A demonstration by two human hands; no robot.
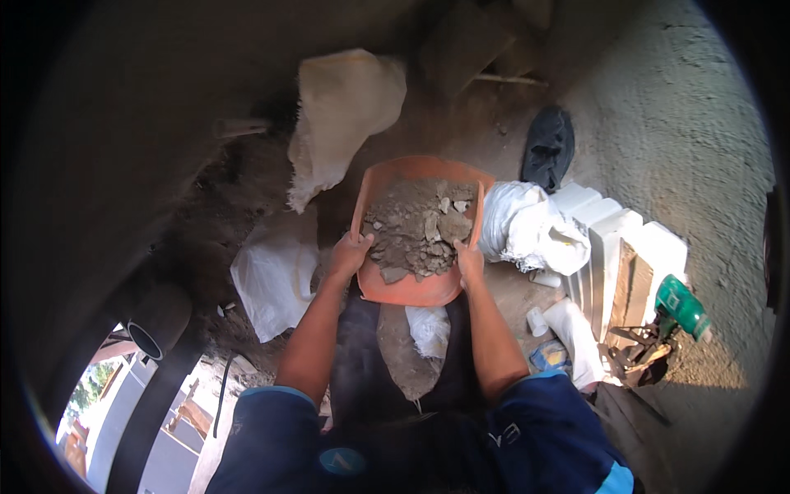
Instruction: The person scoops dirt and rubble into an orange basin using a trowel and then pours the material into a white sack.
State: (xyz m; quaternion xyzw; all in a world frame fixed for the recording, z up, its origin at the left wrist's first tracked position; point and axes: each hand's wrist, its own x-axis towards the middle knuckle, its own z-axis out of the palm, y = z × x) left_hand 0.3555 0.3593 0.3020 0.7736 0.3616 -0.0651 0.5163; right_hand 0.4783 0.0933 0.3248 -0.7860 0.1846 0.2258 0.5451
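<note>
Both my hands hold an orange plastic tub (403,292) in front of my legs. Grey rubble (411,222), a mix of dirt, gravel and broken lumps, fills much of its inside. My left hand (350,253) is closed on the left side wall, thumb over the rim. Opposite it, my right hand (470,262) grips the right side wall the same way. The fingers under the tub are hidden. Just left of the tub lies a white woven sack (278,267), and another white sack (531,226) bulges close to its right side.
A pale frayed sack (350,107) lies beyond the tub. White blocks (605,230) stand by the rough wall (691,123) at the right. Near them are a green bottle (681,308), a dark bag (548,148) and a heap of tools (642,354). A pipe (156,325) crosses at lower left.
</note>
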